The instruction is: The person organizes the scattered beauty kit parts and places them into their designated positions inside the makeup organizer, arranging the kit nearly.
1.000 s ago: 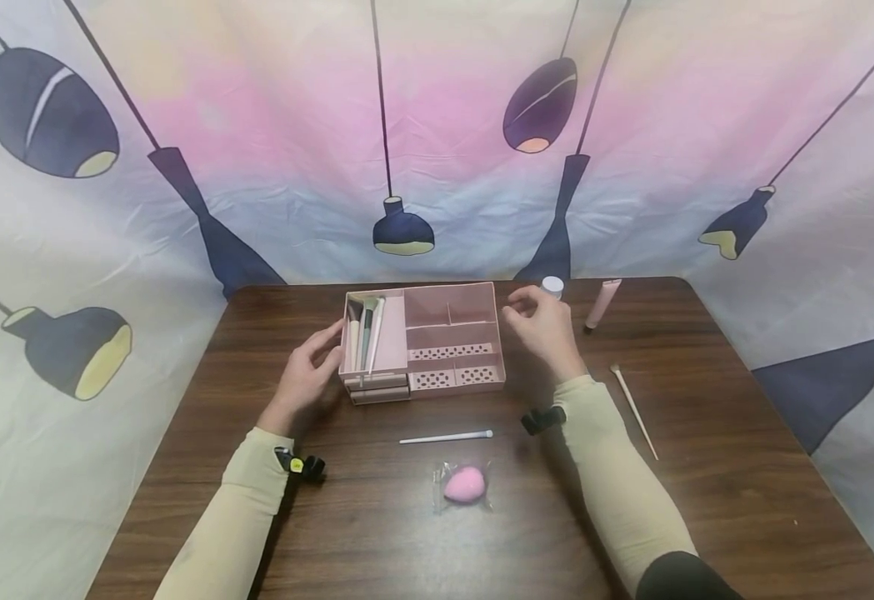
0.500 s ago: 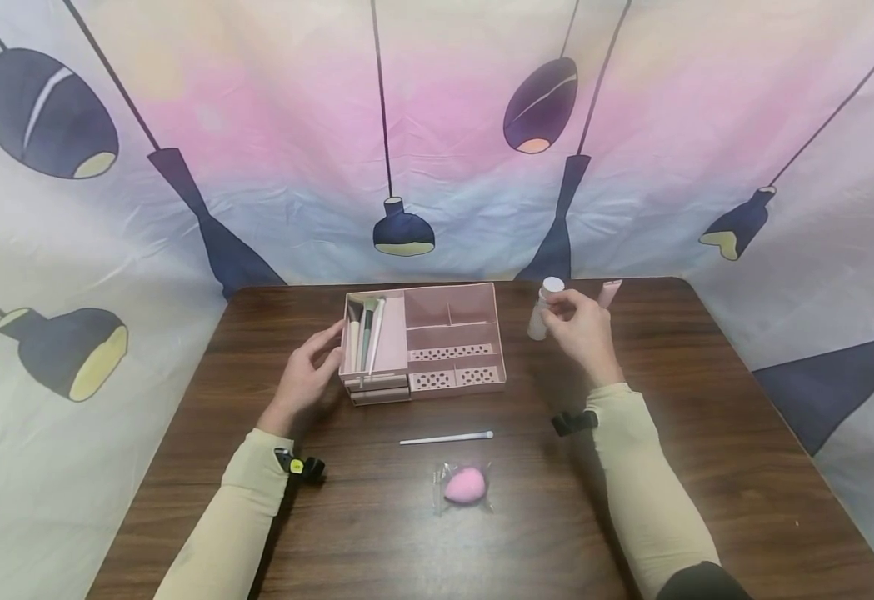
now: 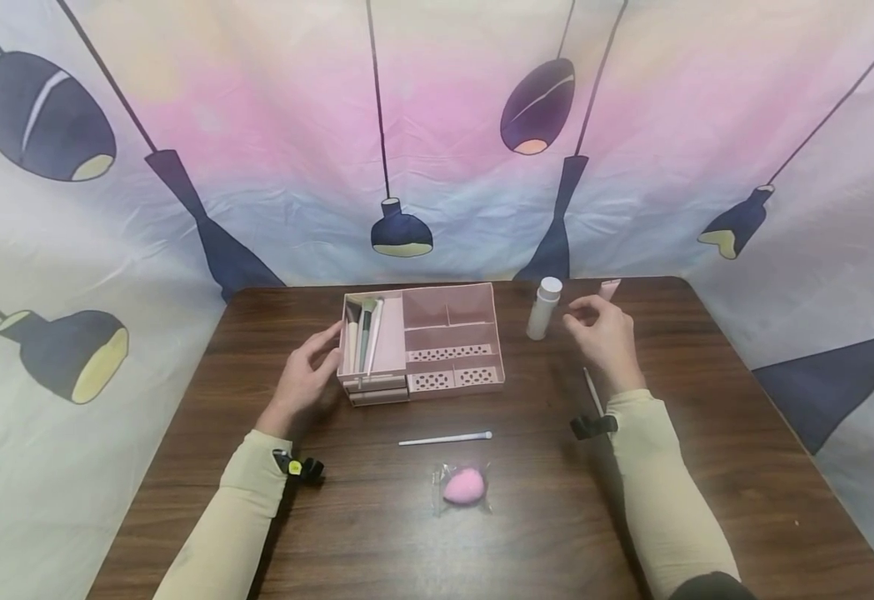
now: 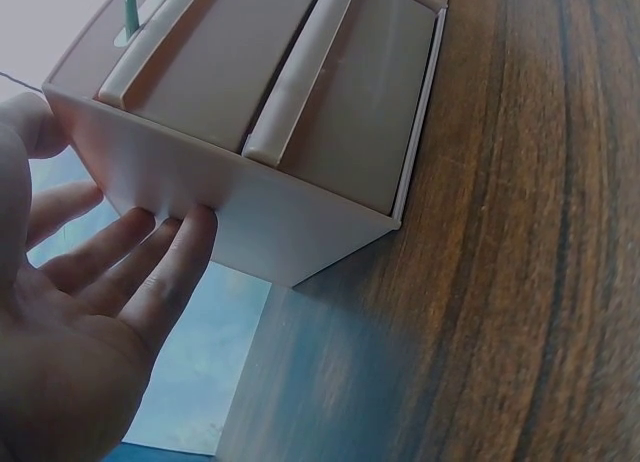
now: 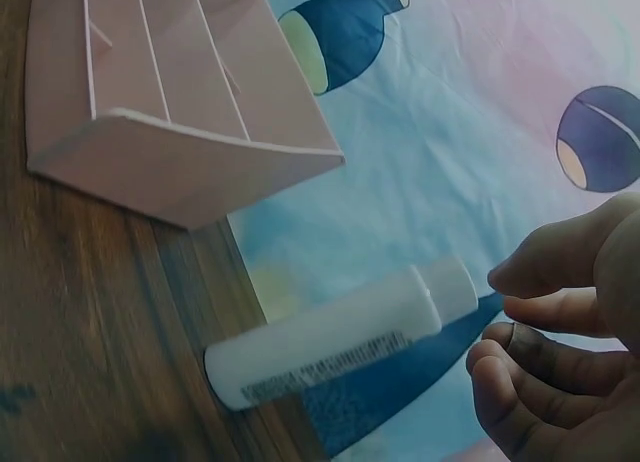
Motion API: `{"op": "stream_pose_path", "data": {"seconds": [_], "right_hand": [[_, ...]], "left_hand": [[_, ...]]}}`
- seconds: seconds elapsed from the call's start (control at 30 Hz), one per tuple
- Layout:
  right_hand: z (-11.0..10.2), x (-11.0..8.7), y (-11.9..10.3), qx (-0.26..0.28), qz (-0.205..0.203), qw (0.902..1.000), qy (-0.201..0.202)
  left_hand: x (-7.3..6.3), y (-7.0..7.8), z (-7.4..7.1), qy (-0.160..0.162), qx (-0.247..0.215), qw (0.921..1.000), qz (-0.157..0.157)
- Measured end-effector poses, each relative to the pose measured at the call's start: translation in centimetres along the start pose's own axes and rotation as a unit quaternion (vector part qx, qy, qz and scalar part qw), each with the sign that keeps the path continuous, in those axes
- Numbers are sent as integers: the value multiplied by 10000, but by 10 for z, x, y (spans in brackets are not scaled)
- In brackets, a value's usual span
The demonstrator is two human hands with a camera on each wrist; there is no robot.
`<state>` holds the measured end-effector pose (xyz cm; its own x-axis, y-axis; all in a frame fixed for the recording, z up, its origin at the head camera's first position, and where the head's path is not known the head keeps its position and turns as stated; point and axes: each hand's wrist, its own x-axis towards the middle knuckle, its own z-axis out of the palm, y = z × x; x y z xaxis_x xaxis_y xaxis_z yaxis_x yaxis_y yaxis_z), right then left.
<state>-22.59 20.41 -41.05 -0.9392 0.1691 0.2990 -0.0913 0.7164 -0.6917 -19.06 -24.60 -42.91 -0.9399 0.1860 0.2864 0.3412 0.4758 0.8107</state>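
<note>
Head: hands (image 3: 302,379) (image 3: 605,337) by organizer (image 3: 393,335) and bottle (image 3: 542,313)

Dim wrist views, glare on table (image 3: 481,554)

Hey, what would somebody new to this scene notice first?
Probably the large backdrop behind the table, printed with dark hanging lamps. Next, perhaps, the pink organizer toward the table's far side, with brushes in its left section and the left hand touching its side. The bright pink sponge, in clear wrapping, also stands out nearer the wearer.
</note>
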Motion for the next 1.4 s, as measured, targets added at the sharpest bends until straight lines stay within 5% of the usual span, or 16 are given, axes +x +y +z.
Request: {"op": "stream_pose_path", "data": {"seconds": [0.17, 0.5, 1.07, 1.2, 1.4], "right_hand": [[-3, -3, 8, -57, -3, 10000, -37], [-9, -7, 29, -360, 137, 9990, -238], [-20, -19, 60, -833, 556, 9936, -516], [-23, -21, 67, -1014, 818, 9883, -794], [-25, -23, 80, -1217, 1272, 9769, -1209]], "left_hand": [[0, -3, 0, -16, -33, 10000, -88], [8, -41, 5, 33, -82, 9999, -85], [6, -41, 6, 32, -129, 9997, -207], [4, -28, 4, 20, -167, 9998, -85], [7, -39, 4, 19, -178, 9997, -155]]}}
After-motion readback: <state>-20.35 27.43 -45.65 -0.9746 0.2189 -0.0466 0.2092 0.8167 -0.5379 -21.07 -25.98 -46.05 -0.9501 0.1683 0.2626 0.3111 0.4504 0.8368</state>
